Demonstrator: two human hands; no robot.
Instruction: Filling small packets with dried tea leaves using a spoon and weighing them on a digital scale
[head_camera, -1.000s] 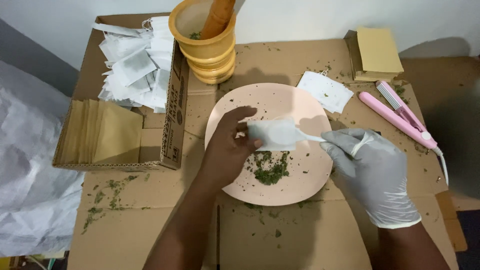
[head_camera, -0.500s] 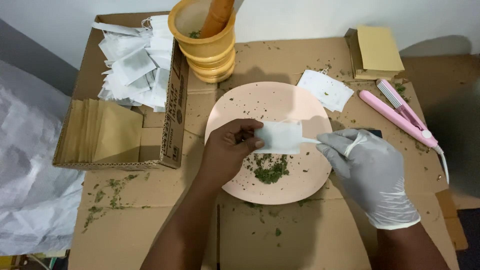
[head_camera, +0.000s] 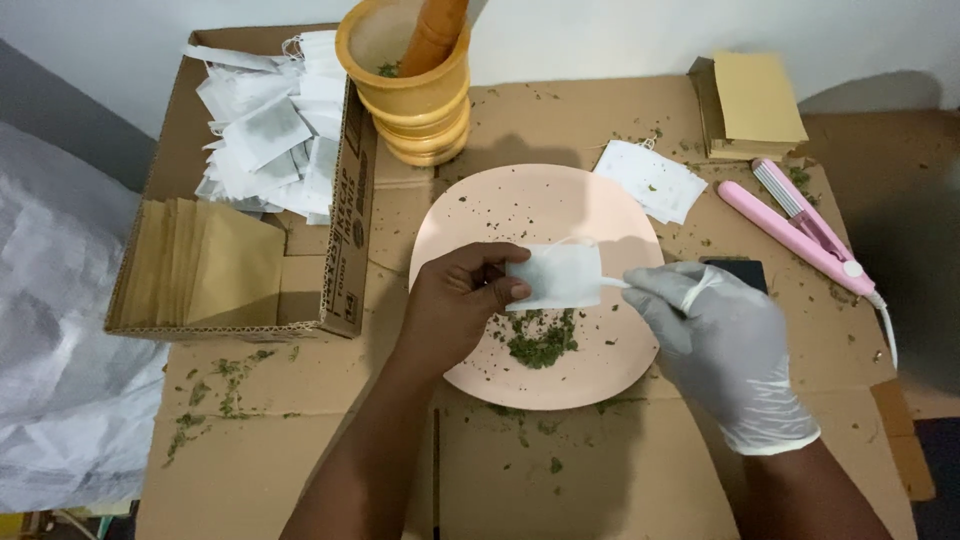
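Above a pink plate (head_camera: 470, 215), the bare left hand (head_camera: 455, 305) pinches one edge of a small white filter bag (head_camera: 555, 275) between thumb and fingers. The gloved right hand (head_camera: 715, 335) grips the bag's opposite side, where a thin white string leaves it; the bag hangs flat between the two hands, just over the plate. Below the bag, a small heap of chopped green herb (head_camera: 540, 340) lies on the plate, with flecks scattered across the rim.

The plate rests on a desk covered in flattened cardboard (head_camera: 590, 470). Behind it stands a yellow wooden mortar (head_camera: 410, 90) with a pestle (head_camera: 435, 35) leaning inside. To the left, an open cardboard box (head_camera: 335, 250) holds loose white bags (head_camera: 265, 135) and a row of tan envelopes (head_camera: 205, 260). To the right lie a spare white bag (head_camera: 650, 180), a stack of tan envelopes (head_camera: 750, 100) and a pink clamp-shaped sealing tool (head_camera: 795, 235). Crumbs of herb (head_camera: 220, 385) dot the cardboard at lower left.
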